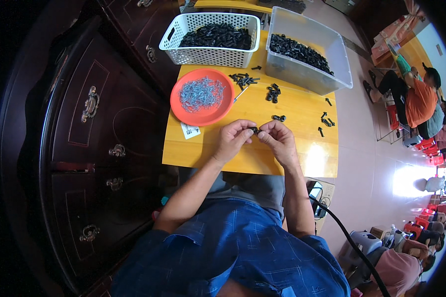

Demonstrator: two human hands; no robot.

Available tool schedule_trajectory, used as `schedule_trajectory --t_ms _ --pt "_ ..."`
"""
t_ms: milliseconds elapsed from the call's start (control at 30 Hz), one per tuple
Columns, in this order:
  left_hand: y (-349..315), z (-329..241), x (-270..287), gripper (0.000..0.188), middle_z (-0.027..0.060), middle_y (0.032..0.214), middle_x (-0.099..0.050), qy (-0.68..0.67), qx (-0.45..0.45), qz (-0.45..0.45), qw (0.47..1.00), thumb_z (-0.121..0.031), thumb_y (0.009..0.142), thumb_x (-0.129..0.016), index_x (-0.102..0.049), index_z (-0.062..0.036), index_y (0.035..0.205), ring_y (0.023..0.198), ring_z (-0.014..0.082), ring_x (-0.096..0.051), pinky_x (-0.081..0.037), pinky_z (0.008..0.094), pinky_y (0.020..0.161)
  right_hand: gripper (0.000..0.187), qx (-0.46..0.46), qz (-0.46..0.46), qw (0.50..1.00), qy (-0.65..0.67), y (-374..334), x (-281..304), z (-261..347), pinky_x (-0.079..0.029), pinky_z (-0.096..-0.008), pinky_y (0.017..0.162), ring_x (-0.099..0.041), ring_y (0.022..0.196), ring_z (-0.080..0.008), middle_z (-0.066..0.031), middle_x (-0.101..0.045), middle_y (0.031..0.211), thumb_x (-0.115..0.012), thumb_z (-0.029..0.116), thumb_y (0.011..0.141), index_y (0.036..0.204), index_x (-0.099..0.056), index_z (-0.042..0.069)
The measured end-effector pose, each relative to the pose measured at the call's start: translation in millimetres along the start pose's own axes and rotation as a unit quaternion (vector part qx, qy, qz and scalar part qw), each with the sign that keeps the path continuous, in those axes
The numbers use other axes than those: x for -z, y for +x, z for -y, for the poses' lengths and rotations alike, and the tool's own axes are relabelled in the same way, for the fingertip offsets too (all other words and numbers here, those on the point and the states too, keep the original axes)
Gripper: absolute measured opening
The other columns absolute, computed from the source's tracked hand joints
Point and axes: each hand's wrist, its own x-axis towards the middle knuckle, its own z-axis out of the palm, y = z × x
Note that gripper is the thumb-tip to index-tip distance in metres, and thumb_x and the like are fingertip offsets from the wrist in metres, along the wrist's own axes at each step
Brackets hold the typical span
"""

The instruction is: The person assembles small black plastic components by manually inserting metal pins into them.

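Both my hands meet above the near part of the yellow table [198, 151]. Between their fingertips is a small black plastic part [254, 130]. My left hand [234, 140] pinches its left side, and my right hand [280, 140] pinches the right side. Just beyond my fingers lie a couple of black parts [279, 118]. Farther off is a small group of thicker black pieces [273, 93]. A pile of slim black parts [243, 79] lies behind, with a thin pen-like tool [241, 94] beside it. An orange-red plate [203, 120] holds many small shiny metal pieces.
A white perforated basket [213, 57] and a clear plastic bin [307, 79], both holding black parts, stand at the back. Loose black parts [327, 120] lie at right. Dark cabinets [99, 148] rise close on my left. A black cable [349, 237] runs at lower right. People [421, 106] sit farther right.
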Motion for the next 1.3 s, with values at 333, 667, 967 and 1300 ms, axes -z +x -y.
schedule_trajectory --t_ms 333,667,967,1300 --pt "0.1 -3.2 -2.2 0.018 -0.0001 0.095 -0.069 0.011 -0.002 0.027 1.000 -0.003 0.098 -0.063 -0.068 0.0004 0.115 0.075 0.0044 -0.062 -0.051 0.0203 0.068 0.009 -0.012 -0.006 1.000 0.008 -4.1 7.0 -3.8 -0.047 -0.0205 0.075 -0.057 0.081 -0.0041 0.0049 -0.064 0.088 -0.073 0.005 0.094 0.099 -0.065 0.005" --pt "-0.1 -0.7 -1.6 0.019 -0.0003 0.094 -0.069 0.014 -0.005 0.026 1.000 -0.003 0.098 -0.063 -0.068 0.0005 0.116 0.075 0.0047 -0.061 -0.052 0.0205 0.068 0.009 -0.016 -0.019 0.999 0.029 -5.2 7.2 -6.1 -0.046 -0.0204 0.070 -0.056 0.078 -0.0036 0.0060 -0.063 0.087 -0.072 0.006 0.096 0.102 -0.065 0.006" --pt "0.0 1.8 -2.8 0.019 0.0004 0.093 -0.070 0.022 -0.007 0.047 0.999 -0.002 0.097 -0.064 -0.069 0.0006 0.115 0.075 0.0051 -0.062 -0.052 0.0211 0.068 0.009 -0.010 -0.001 1.000 0.005 -5.3 15.5 -9.3 -0.047 -0.0201 0.071 -0.057 0.079 -0.0037 0.0055 -0.064 0.087 -0.073 0.005 0.094 0.099 -0.066 0.006" --pt "-1.1 7.0 -3.6 0.015 -0.0002 0.090 -0.069 0.081 -0.015 0.044 0.996 -0.004 0.099 -0.064 -0.069 0.0004 0.113 0.077 0.0053 -0.062 -0.052 0.0211 0.070 0.008 -0.008 0.011 0.995 -0.099 2.1 18.7 -8.2 -0.050 -0.0215 0.073 -0.062 0.080 -0.0054 0.0009 -0.070 0.088 -0.075 0.004 0.092 0.095 -0.068 0.002"
